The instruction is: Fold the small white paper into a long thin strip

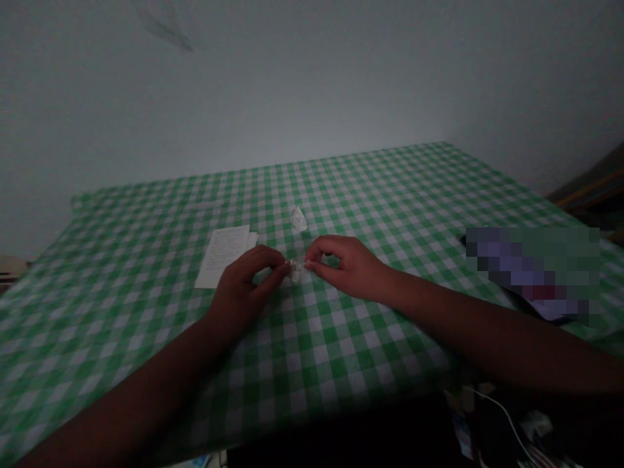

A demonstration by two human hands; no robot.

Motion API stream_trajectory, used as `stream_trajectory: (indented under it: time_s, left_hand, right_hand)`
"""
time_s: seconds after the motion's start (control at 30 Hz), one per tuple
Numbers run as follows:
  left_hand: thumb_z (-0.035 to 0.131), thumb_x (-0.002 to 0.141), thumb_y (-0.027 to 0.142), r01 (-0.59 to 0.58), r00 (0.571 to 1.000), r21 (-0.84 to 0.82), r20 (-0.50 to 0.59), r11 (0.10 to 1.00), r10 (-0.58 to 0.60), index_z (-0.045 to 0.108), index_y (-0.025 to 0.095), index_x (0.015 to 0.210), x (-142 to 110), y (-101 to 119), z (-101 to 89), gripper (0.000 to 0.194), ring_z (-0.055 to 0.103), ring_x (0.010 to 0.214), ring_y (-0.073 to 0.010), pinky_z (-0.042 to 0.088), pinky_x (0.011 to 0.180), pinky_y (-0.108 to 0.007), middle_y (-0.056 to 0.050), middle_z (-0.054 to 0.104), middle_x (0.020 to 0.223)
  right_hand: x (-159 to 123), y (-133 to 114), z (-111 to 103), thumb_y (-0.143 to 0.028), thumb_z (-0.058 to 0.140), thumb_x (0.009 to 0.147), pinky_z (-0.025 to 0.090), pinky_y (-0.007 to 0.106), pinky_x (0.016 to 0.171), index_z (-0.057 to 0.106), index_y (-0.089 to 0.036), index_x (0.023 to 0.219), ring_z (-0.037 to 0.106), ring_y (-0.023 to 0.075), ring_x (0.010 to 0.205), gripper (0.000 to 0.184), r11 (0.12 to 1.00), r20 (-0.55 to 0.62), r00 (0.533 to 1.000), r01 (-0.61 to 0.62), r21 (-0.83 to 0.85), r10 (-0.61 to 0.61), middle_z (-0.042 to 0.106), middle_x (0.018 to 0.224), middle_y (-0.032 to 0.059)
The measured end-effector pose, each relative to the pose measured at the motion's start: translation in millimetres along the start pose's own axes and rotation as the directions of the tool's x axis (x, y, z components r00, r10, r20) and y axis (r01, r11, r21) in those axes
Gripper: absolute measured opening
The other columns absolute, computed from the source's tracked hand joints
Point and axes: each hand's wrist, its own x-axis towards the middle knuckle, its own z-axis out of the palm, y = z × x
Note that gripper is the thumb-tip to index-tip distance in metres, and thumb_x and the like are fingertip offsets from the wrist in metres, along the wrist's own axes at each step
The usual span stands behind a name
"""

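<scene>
The clear piece (297, 268) is between my two hands, over the middle of the near half of the cloth (336, 351); whether it touches the cloth I can't tell. It looks like crinkled plastic, so I'd expect it to be very light and thin, floppy rather than stiff, a bit slick, and easy to crease or tear if tugged hard. Its edges look like the place to hold it, with a light fingertip pinch at each end. That is how I have it: my left hand (244, 279) pinches its left end between thumb and forefinger, and my right hand (351, 266) pinches the right end the same way.

Just beyond lies another clear scrap (299, 220), touched by neither hand. The paper (223, 257) lies beside my left hand, partly behind it. Further out are a faint pale strip (205, 205) and, past my right forearm, a pixelated item (536, 273).
</scene>
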Motion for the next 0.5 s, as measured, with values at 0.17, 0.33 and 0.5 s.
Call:
stream_trajectory:
  time_s: [0.17, 0.33, 0.5]
  left_hand:
    - [0.054, 0.093, 0.035, 0.116, 0.992, -0.095, -0.042, 0.989, -0.120, 0.064, 0.026, 0.094, -2.2, -3.5, 1.3, 0.013, 0.065, 0.083, -0.0194, 0.054, 0.080, -0.035, -0.001, 0.069, 0.092]
    - [0.055, 0.092, 0.035, 0.206, 0.971, -0.174, -0.087, 0.963, -0.223, 0.065, 0.026, 0.096, -3.3, -2.0, 2.0, 0.014, 0.067, 0.091, -0.0205, 0.052, 0.083, -0.035, -0.001, 0.071, 0.099]
    - [0.055, 0.092, 0.034, 0.220, 0.964, -0.249, -0.092, 0.943, -0.249, 0.062, 0.024, 0.092, -4.5, -1.5, 4.7, 0.013, 0.065, 0.087, -0.0193, 0.052, 0.077, -0.033, -0.002, 0.070, 0.098]
  right_hand:
    - [-0.7, 2.2, 1.6, -0.021, 0.056, 0.089, 0.047, 0.028, 0.074, 0.060, -0.018, 0.087, 0.060, 0.0126, 0.079, 0.005, 0.995, -0.024, 0.999, -0.042, 0.087, 0.044, 0.065, 0.085, 0.0005]
    - [-1.1, 8.5, 6.1, -0.021, 0.056, 0.088, 0.048, 0.028, 0.070, 0.056, -0.020, 0.087, 0.060, 0.0116, 0.076, 0.001, 0.963, -0.068, 0.994, -0.066, 0.263, 0.086, 0.066, 0.093, 0.0012]
    - [-0.3, 8.9, 8.9, -0.022, 0.057, 0.087, 0.049, 0.027, 0.068, 0.052, -0.021, 0.083, 0.060, 0.0112, 0.079, 0.007, 0.882, -0.065, 0.987, -0.098, 0.460, 0.144, 0.067, 0.101, 0.0019]
